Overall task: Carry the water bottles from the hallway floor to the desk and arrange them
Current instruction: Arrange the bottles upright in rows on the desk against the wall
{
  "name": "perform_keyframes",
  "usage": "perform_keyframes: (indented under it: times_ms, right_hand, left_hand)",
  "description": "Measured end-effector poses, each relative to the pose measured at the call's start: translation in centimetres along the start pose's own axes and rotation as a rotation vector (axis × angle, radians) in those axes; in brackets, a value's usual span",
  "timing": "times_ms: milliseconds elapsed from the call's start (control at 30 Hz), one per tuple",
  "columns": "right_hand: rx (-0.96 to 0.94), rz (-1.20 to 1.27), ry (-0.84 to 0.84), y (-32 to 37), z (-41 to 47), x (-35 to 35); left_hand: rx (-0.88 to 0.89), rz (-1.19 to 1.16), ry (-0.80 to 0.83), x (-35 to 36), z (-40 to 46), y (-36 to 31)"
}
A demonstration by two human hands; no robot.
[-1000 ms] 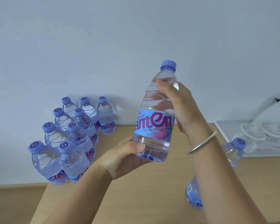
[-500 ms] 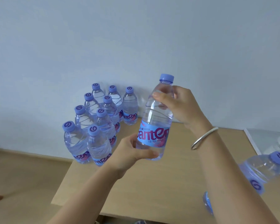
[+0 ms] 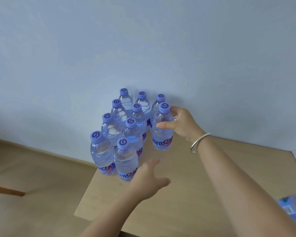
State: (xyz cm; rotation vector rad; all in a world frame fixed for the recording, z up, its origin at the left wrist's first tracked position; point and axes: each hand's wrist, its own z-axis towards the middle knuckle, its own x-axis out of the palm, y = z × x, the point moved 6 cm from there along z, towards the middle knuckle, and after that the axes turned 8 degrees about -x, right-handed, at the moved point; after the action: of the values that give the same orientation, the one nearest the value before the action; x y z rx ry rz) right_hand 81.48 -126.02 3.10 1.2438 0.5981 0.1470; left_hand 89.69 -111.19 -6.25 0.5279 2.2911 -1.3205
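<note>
Leftmost, a block of clear plastic water bottles (image 3: 125,134) stands upright on the pale wood-grain desk (image 3: 186,194), packed in rows against the matt wall (image 3: 143,40), probably so that they brace one another and leave the desktop free; each has a ribbed body, a blue cap with a purple swirl and a blue-and-pink label. Just beside the nearest bottle the left hand (image 3: 148,180) hovers low with fingers straight and spread, holding nothing, apparently ready to steady the group. Right of it, the newly placed bottle (image 3: 162,130) stands at the block's right edge, the right hand (image 3: 181,124) curled round its shoulder, thumb in front, fingers behind the neck. A silver bangle (image 3: 199,142) circles that wrist. At the far right edge lies a blurred bottle (image 3: 294,207).
</note>
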Motion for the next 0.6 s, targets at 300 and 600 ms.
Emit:
perform_keyframes:
  times_ms: [300,600]
  right_hand:
    - [0.163,0.105,-0.088,-4.7,2.5,2.2]
    - [0.17,0.171,-0.068,-6.4,3.8,3.0]
  left_hand:
    - [0.07,0.196,0.105,0.5,2.2,-0.8]
    - [0.03,0.164,0.14,0.6,3.4,0.0]
